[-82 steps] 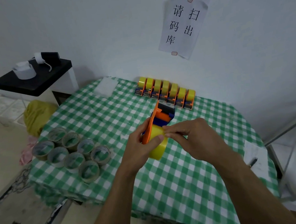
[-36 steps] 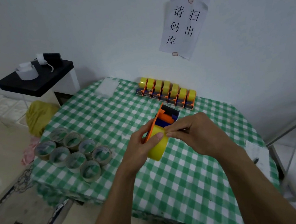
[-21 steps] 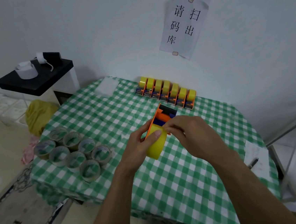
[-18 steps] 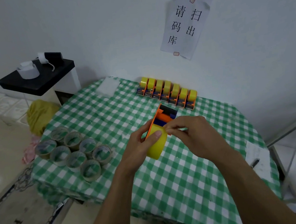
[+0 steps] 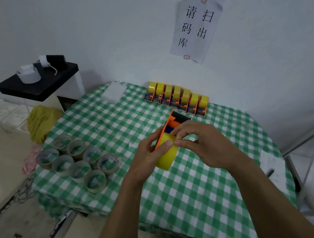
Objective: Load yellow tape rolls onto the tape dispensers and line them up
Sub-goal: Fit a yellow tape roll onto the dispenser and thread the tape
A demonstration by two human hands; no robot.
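A person's left hand [image 5: 146, 156] grips an orange tape dispenser [image 5: 169, 125] loaded with a yellow tape roll [image 5: 166, 156], held above the middle of a green checked table [image 5: 198, 192]. The right hand [image 5: 203, 145] pinches at the top of the roll, fingertips closed beside the left thumb. At the far edge, a row of seven loaded dispensers [image 5: 177, 99] stands side by side against the wall. Empty cardboard tape cores [image 5: 79, 162] cluster at the near left.
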